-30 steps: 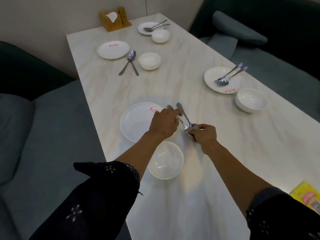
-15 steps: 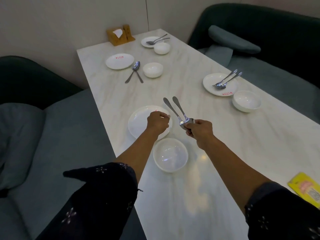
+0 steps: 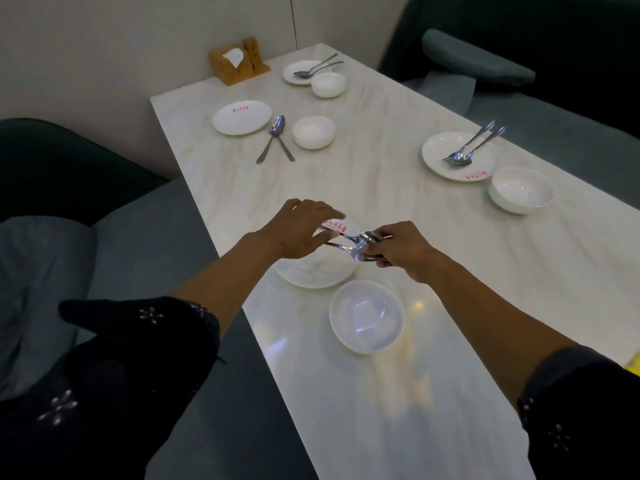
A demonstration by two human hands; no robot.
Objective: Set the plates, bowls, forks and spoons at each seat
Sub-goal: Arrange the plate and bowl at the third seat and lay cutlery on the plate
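Bare table (image 3: 398, 209) runs down the middle between the place settings, wide enough for a hand to pass. Near the left edge, a plate (image 3: 311, 271) and a bowl (image 3: 366, 318) just beside it block the way. Right of the bowl the table lies open.

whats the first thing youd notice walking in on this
The two hands over the near plate: the right hand grips a fork and spoon, while the left hand reaches flat across their handles. A white bowl sits just in front of that plate. Three more white settings ring the pale table, two with cutlery on the plate, one with it lying beside, and a wooden napkin holder stands at the far end.
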